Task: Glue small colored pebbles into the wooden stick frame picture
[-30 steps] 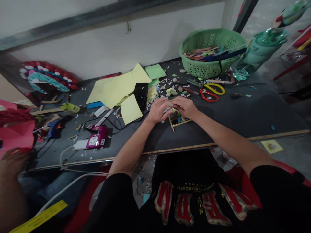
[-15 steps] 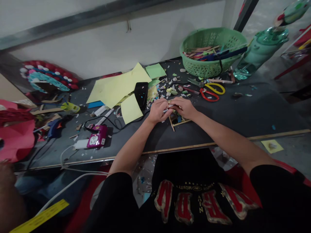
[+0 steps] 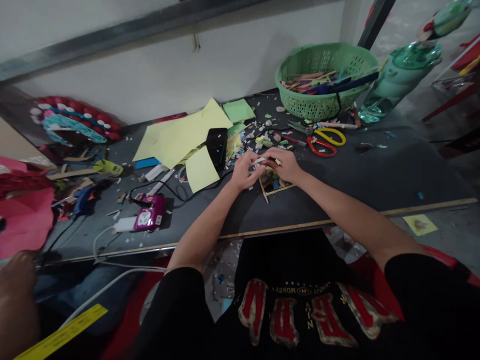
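Note:
My left hand and my right hand meet over the dark table. Both are closed at the fingertips around a small white piece, perhaps a paper scrap; its exact kind is too small to tell. Directly below them lies a small frame of thin wooden sticks, with pebbles and a blue bit inside. My right hand covers much of the frame's far side. Beyond my hands is a heap of pebbles and paper scraps.
Red-and-yellow-handled scissors lie right of the scraps, before a green basket of sticks. At left are yellow paper sheets, a black phone-like object, a purple power adapter with cables, and another person's hand.
My fingers have shifted slightly around the white piece, which shows more clearly now. The other person's hand at left has moved up to the table edge.

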A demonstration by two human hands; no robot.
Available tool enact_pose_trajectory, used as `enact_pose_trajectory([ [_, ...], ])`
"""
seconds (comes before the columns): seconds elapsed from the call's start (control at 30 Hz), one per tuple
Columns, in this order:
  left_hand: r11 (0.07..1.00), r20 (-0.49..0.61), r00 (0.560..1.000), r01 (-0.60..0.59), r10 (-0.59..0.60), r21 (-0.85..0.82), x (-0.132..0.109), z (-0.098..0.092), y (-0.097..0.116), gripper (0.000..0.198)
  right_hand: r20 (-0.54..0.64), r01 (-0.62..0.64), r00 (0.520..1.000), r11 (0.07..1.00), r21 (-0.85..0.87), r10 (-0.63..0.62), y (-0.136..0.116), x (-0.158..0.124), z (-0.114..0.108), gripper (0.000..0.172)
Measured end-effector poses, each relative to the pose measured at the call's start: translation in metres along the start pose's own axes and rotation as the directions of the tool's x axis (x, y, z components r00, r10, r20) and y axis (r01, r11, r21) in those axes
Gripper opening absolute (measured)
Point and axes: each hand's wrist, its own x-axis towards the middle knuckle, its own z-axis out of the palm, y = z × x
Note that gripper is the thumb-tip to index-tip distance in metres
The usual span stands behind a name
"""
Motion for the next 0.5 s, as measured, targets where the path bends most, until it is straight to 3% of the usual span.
enact_pose_trajectory([
  [0.17,0.959,-0.092,0.99,0.074,-0.103,-0.275,0.003,0.003,0.0,0.044,-0.092,-0.131,0.988,0.99,-0.041,0.127,0.0,0.002,-0.004,0.045],
  [0.27,0.926,-0.046,0.981,0.163,-0.19,-0.341,0.007,-0.003,0.005,0.039,-0.158,-0.163,0.975,0.986,-0.046,0.154,0.0,0.002,-0.006,0.042],
  [0.37,0.938,0.036,0.976,0.215,-0.214,-0.27,0.008,-0.007,0.008,0.045,-0.148,-0.163,0.977,0.985,-0.048,0.155,0.001,0.003,-0.007,0.038],
  [0.5,0.983,0.019,0.983,0.184,-0.184,-0.029,0.007,-0.006,0.011,0.041,-0.148,-0.155,0.978,0.987,-0.03,0.149,0.001,0.001,-0.007,0.037],
])
